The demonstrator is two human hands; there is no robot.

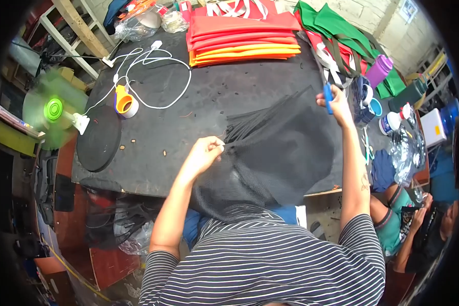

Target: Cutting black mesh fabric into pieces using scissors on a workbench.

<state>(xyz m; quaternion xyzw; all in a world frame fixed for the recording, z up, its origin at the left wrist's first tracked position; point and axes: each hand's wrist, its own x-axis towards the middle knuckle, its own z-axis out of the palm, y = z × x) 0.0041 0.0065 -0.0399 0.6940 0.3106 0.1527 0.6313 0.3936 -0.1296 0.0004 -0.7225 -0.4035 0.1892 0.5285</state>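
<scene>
Head view: left hand (205, 152) pinches the gathered edge of black mesh (285, 153) above the dark table (199, 97). Right hand (335, 104), closed on blue scissors (329, 98), holds the far corner raised. Mesh spans between both hands, its taut edge running lower-left to upper-right; the left hand is nearer the gathered pleats.
</scene>
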